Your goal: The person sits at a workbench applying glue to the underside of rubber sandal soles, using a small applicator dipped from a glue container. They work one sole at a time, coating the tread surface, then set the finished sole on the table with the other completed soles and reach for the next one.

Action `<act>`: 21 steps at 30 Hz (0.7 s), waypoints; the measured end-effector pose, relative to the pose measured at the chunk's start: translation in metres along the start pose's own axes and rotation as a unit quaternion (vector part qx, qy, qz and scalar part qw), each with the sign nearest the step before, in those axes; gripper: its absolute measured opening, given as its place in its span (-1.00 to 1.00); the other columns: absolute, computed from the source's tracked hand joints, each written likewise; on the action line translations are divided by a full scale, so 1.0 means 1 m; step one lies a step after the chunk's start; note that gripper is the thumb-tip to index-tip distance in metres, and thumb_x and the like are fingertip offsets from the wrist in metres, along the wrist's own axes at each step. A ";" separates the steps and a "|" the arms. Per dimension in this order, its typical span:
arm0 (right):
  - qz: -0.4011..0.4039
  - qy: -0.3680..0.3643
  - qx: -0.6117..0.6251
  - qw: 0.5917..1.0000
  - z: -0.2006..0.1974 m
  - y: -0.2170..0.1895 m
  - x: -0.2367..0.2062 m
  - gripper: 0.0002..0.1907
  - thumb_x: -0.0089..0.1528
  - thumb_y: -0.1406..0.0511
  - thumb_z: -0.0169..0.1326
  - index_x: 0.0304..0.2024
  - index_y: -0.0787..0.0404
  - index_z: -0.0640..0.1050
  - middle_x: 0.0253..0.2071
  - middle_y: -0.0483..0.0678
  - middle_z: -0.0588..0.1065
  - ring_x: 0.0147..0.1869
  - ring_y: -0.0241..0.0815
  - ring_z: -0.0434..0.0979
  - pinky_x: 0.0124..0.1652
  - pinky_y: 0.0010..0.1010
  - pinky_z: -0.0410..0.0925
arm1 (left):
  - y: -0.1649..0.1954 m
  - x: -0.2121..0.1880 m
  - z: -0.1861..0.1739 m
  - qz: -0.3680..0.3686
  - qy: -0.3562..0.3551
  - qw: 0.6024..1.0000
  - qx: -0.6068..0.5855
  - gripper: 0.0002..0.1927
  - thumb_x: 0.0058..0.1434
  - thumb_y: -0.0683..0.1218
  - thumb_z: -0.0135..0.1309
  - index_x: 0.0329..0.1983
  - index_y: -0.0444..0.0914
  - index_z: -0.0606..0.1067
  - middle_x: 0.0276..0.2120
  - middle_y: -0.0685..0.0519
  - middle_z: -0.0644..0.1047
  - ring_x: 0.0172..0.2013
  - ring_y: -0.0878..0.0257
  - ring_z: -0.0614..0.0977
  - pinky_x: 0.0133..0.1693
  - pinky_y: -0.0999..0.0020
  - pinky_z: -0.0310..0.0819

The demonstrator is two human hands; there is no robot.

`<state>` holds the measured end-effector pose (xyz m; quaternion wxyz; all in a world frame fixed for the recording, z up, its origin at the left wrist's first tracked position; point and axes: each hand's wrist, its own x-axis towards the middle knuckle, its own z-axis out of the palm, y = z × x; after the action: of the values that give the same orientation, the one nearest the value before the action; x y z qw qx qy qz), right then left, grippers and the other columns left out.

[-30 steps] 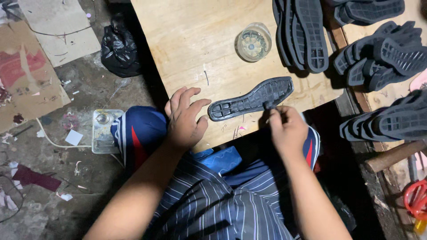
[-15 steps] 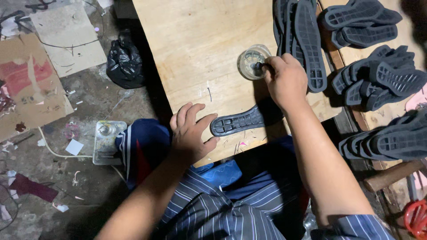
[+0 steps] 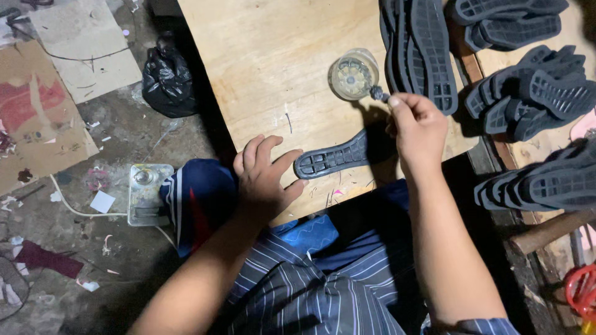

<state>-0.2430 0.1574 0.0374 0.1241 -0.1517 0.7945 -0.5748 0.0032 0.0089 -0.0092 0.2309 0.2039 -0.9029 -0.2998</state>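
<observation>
A dark rubber shoe sole (image 3: 332,158) lies tread-up near the front edge of a plywood board (image 3: 267,74). My left hand (image 3: 264,180) rests flat on the board with fingers spread, its fingertips touching the sole's heel end. My right hand (image 3: 417,127) is raised above the sole's toe end and pinches a small dark brush (image 3: 377,94) whose tip is just beside a round clear container (image 3: 354,75).
Stacks of dark soles lie at the board's right (image 3: 422,49) and beyond it (image 3: 528,93), (image 3: 540,183). A black plastic bag (image 3: 167,77), cardboard sheets (image 3: 43,118) and a small metal device (image 3: 146,192) are on the floor at left.
My right hand went from the sole's toe end up to the clear container, then drew back slightly with the brush. The left hand stayed at the sole.
</observation>
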 end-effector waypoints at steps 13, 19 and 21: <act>-0.061 0.039 -0.102 0.992 -0.015 0.083 -0.114 -0.77 0.30 0.31 0.23 -0.06 0.33 0.61 -0.32 -0.16 0.56 -0.27 -0.43 0.46 -0.20 -0.56 0.38 | 0.002 -0.001 -0.002 0.012 -0.007 1.000 0.013 -0.44 -0.07 0.08 0.32 0.07 -0.04 0.60 0.20 -0.07 0.38 0.31 -0.12 0.25 0.26 -0.14 0.02; -0.123 0.125 -0.272 0.946 -0.034 0.065 -0.105 -0.79 0.31 0.29 0.25 -0.08 0.29 0.63 -0.31 0.05 0.58 -0.28 -0.25 0.57 -0.20 -0.43 0.42 | 0.002 -0.001 -0.005 0.014 -0.015 1.000 0.006 -0.43 -0.06 0.08 0.32 0.09 -0.05 0.60 0.21 -0.08 0.37 0.32 -0.11 0.24 0.26 -0.13 0.00; -0.123 0.129 -0.253 0.951 -0.033 0.058 -0.104 -0.80 0.32 0.29 0.24 -0.08 0.29 0.62 -0.30 0.05 0.58 -0.28 -0.21 0.57 -0.20 -0.43 0.41 | 0.003 -0.002 -0.005 0.016 -0.010 1.000 -0.002 -0.43 -0.04 0.09 0.33 0.10 -0.05 0.59 0.21 -0.07 0.37 0.33 -0.10 0.25 0.27 -0.12 0.00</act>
<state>-0.1648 0.2436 -0.0046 -0.0934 -0.1990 0.8983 -0.3805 0.0063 0.0096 -0.0047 0.2264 0.1861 -0.9079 -0.2998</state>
